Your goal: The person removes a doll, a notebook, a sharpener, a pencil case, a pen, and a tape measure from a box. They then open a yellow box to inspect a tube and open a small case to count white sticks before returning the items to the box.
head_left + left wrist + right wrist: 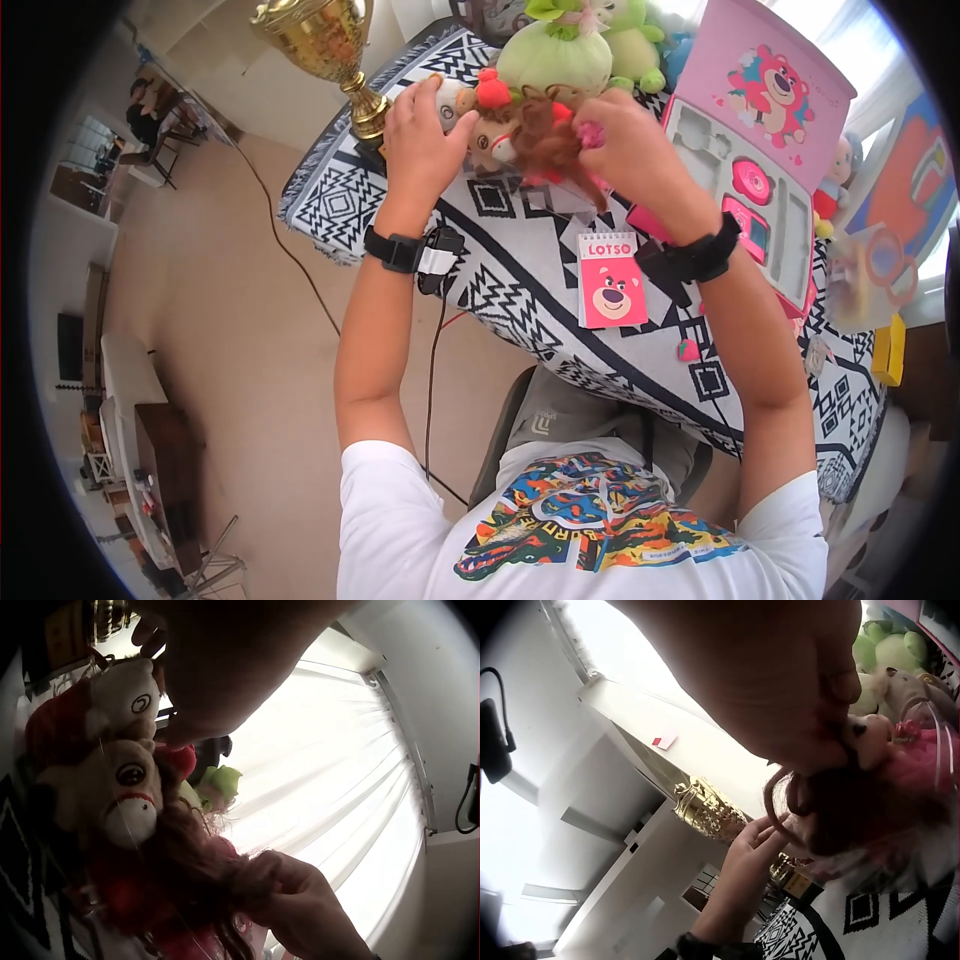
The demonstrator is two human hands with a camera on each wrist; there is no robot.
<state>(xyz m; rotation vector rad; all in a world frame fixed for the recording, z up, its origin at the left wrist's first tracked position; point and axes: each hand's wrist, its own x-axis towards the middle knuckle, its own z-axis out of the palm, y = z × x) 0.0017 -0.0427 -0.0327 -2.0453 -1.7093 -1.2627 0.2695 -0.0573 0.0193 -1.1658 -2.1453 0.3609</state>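
Observation:
My left hand (pixel 425 140) lies over a white plush toy (pixel 452 108), its thumb spread towards a tan plush horse (pixel 490 138). The two plush heads sit side by side in the left wrist view, with the left hand just behind the white one. My right hand (pixel 630 150) pinches the wavy brown hair (pixel 195 851) of a doll. This doll has a pale face (pixel 870 739) and a pink dress (pixel 922 761); the right hand hides part of its head. A small red plush (pixel 492 90) sits behind the horse.
A gold trophy (pixel 318 45) stands left of the left hand. Green plush toys (pixel 555 60) sit behind. An opened pink box (pixel 765 90) with compartments is at the right. Nearer lies a LOTSO notepad (pixel 612 285) on the patterned cloth (pixel 510 290), beside a strawberry-shaped piece (pixel 687 349).

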